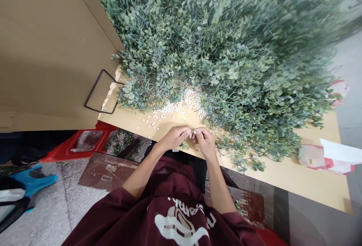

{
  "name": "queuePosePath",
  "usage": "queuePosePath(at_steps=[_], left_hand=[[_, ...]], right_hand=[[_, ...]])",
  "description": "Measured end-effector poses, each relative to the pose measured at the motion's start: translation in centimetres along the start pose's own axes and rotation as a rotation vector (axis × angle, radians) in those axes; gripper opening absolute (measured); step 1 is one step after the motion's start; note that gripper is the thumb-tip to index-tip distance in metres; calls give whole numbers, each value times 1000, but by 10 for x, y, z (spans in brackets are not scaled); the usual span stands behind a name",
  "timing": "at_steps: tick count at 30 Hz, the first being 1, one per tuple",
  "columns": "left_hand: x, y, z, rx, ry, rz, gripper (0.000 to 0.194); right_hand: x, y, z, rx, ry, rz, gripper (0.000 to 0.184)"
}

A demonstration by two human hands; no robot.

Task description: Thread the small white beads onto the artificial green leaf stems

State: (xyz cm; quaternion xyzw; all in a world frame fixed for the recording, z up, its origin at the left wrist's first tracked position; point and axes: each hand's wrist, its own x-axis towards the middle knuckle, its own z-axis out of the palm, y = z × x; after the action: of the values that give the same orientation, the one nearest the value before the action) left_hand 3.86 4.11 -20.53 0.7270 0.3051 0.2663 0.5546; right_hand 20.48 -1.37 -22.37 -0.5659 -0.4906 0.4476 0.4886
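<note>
Head view, curled hands point(175, 136), round-leaved greenery point(234, 72)

White lettering point(186, 208) on maroon shirt point(118, 216), not clearly legible

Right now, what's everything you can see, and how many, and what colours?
table: one, pale tan, centre
leafy sprigs: too many to count, green, heaped on the table
small white pieces: too many to count, white, mid-table
cardboard box: one, brown, upper left
wire frame: one, black, table's left end
patterned wrapping: two patches, red and white, right
paper-like sheet: one, white, right end
red plastic: two patches, red, lower left and bottom right
blue plastic thing: one, blue, left
worn boards: two parts, reddish brown, below the table
floor: one, speckled grey, below
shirt: one, maroon, bottom
right hand: one, bare, near edge, pinching a tiny pale bit
left hand: one, bare, beside it, grip unclear
</note>
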Motion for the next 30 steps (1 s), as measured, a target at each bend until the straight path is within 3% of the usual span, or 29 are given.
queuePosePath(at_steps=[11,21,30], left_hand=[[0,0,0,20,7,-38,43],[-1,-4,1,55,-16,20,38],[0,-5,-1,101,-47,23,43]], right_hand=[[0,-3,2,-30,26,-18,28],[0,-2,2,-52,50,-36,26],[3,-1,-2,31,-21,2,22]])
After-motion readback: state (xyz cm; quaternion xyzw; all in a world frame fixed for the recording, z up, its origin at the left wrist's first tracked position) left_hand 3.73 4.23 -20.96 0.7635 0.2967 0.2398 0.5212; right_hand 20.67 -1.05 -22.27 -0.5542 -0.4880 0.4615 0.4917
